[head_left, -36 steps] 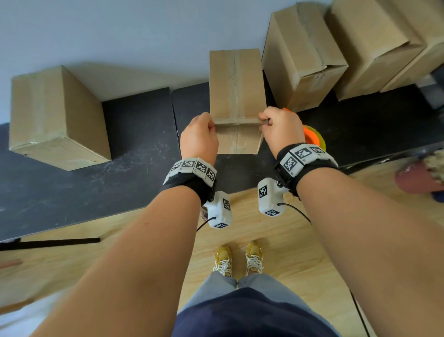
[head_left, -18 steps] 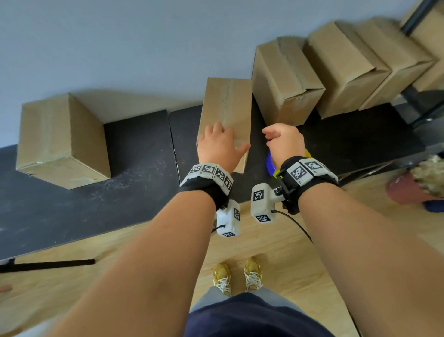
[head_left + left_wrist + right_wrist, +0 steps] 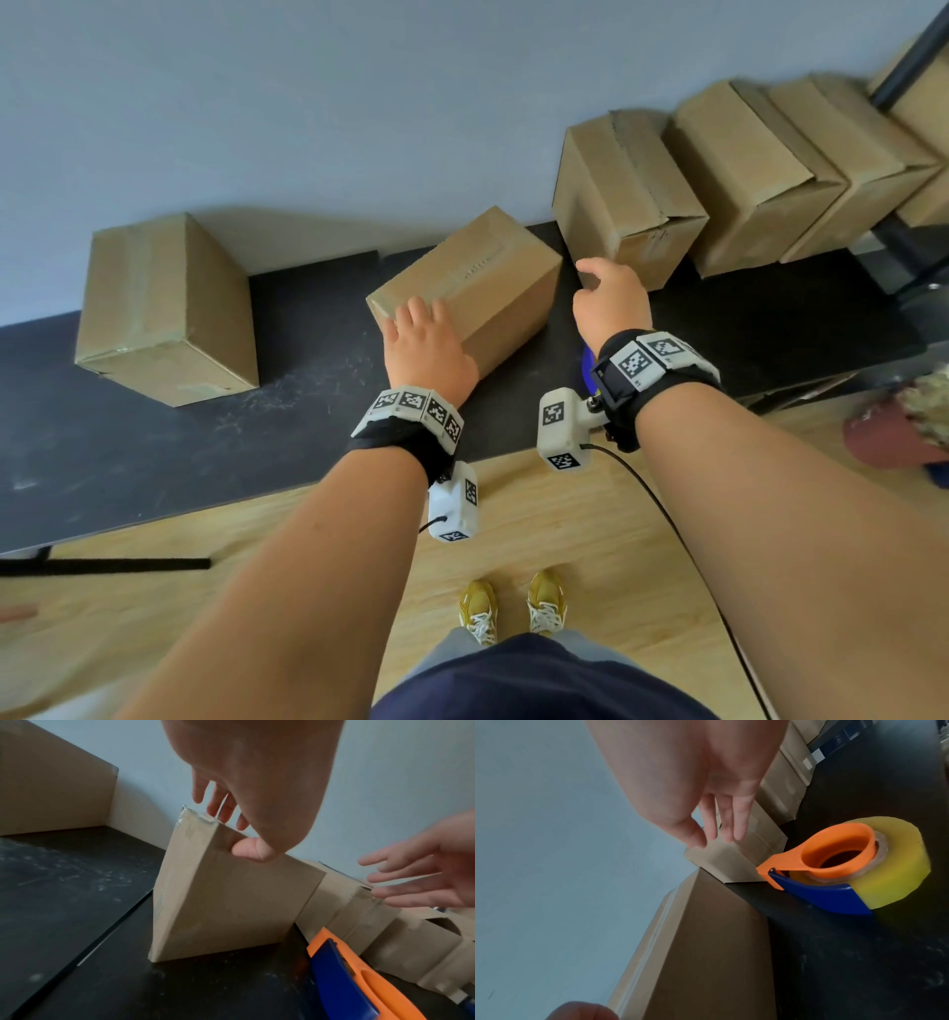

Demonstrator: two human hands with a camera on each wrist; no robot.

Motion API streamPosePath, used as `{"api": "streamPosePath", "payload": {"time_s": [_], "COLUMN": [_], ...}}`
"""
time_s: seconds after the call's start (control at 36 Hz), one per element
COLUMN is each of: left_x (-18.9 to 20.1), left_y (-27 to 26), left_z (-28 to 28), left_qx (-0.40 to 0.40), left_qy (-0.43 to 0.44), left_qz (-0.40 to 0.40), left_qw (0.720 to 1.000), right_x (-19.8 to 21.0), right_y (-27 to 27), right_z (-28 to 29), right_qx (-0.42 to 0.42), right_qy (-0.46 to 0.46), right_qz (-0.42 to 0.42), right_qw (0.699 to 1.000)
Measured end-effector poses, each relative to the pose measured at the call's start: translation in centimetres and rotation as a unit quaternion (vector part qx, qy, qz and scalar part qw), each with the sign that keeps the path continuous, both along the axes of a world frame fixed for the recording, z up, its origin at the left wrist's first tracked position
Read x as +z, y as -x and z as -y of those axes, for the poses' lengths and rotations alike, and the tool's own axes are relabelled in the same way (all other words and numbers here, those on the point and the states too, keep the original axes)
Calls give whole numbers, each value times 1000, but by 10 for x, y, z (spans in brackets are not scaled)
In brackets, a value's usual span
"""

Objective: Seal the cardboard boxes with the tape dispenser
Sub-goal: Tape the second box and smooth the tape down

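The left hand [image 3: 429,344] lies on the taped box [image 3: 472,280], thumb hooked over its near side; the right hand [image 3: 611,303] reaches, fingers loose and empty, toward the next unsealed box [image 3: 624,198]. The tape dispenser [image 3: 847,866] sits idle on the tabletop [image 3: 154,447] beneath that wrist, where a careless drag of the box could knock it off.

Left hand [image 3: 429,345] gripping, right hand [image 3: 611,303] outstretched, fingers straight.
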State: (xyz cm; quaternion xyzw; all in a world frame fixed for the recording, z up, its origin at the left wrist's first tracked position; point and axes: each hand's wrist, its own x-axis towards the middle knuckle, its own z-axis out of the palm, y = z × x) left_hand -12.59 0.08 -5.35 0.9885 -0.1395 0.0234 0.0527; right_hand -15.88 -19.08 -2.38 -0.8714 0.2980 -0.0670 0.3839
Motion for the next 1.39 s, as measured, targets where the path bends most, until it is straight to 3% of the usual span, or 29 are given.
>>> {"api": "streamPosePath", "payload": {"time_s": [0.25, 0.44, 0.61, 0.72, 0.86, 1.06, 1.31, 1.39], "left_x": [-3, 7, -9, -20, -32, -40, -44, -44], "left_y": [9, 10, -1, 2, 5, 6, 5, 5], "left_z": [-13, 21, 43, 50, 52, 54, 55, 55], "left_qx": [-30, -116, -113, -99, -87, -85, -87, -90], "left_qy": [42, 106, 61, 54, 53, 48, 54, 57], "left_qz": [17, -36, -52, -37, 5, 52, 82, 83], "left_qw": [999, 987, 990, 993, 995, 994, 991, 991], "right_x": [-8, -17, -37, -57, -79, -101, -111, -104], "right_y": [1, 14, 29, 32, 18, 15, 6, 7], "right_z": [-13, -18, 5, 21, 32, 36, 37, 39], "right_qx": [75, 34, -20, -11, -51, 14, 35, 35], "right_qy": [-4, -30, -18, 27, 6, 78, 114, 91], "right_qz": [-46, -21, -68, -131, -195, -298, -338, -312], "right_qw": [996, 999, 997, 991, 980, 951, 934, 945]}}
